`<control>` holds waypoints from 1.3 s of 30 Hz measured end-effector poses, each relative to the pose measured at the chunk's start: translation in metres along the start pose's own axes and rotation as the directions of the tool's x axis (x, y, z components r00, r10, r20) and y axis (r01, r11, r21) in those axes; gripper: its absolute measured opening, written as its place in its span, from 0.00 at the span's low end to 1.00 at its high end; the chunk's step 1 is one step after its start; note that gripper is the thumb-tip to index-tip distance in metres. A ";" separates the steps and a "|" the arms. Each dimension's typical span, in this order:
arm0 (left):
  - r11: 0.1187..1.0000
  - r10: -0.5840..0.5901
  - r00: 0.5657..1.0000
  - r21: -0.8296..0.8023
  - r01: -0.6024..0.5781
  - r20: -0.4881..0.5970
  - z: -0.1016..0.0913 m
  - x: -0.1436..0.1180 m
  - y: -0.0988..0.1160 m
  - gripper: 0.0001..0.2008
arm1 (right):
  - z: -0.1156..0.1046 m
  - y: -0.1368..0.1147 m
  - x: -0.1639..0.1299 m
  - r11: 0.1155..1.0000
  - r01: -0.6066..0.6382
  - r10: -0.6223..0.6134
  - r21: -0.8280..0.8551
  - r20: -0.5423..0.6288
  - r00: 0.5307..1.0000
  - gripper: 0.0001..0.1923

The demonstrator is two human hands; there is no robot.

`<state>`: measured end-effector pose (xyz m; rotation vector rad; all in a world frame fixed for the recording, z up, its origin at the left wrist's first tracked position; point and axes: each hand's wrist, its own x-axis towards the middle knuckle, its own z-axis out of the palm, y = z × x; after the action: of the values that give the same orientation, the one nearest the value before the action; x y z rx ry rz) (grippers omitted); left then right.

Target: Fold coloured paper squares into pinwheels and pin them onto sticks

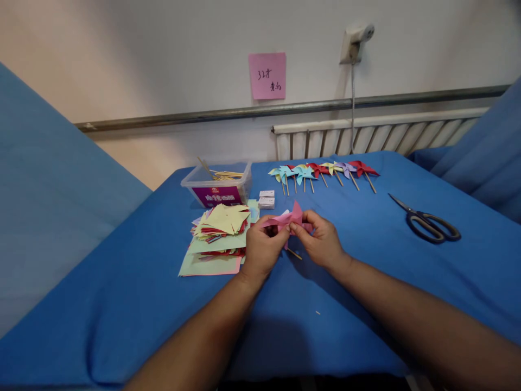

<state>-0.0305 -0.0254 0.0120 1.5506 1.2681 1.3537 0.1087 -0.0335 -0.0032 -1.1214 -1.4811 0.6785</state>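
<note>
Both hands pinch the pink pinwheel (287, 220): left hand (262, 247) at its nine o'clock, right hand (321, 239) at three. Advise holding folded tips centred over the stick (293, 253).

Both hands meet mid-table: left hand (264, 247) and right hand (321, 241) pinch a folded paper pinwheel (287, 219) between them, its stick (295, 253) poking out under the grip. Just left of the grip, touching the left hand, a stack of paper sheets (220, 236). Behind that stack, a plastic box (217, 187) with sticks in it. Two small boxes (266, 199) behind the grip. Farther back, a row of finished pinwheels (323, 172). Scissors (427, 221) well apart to the right, all on the table (163, 304).
</note>
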 end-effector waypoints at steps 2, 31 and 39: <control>1.000 -0.001 1.000 -0.009 0.001 0.000 0.000 0.000 0.000 0.10 | 0.000 -0.001 0.000 1.000 -0.001 0.001 -0.005 0.001 1.000 0.05; 0.991 -0.071 0.996 -0.113 0.078 0.058 0.001 0.002 -0.008 0.12 | 0.000 -0.007 0.000 1.000 -0.012 0.012 0.009 -0.047 0.999 0.04; 0.974 -0.103 0.992 -0.193 0.115 0.069 0.001 0.001 -0.006 0.14 | 0.000 -0.008 0.001 0.985 -0.087 0.090 0.151 -0.011 0.996 0.07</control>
<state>-0.0309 -0.0226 0.0066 1.3548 1.1302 1.3118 0.1063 -0.0357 0.0047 -1.0782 -1.3478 0.8265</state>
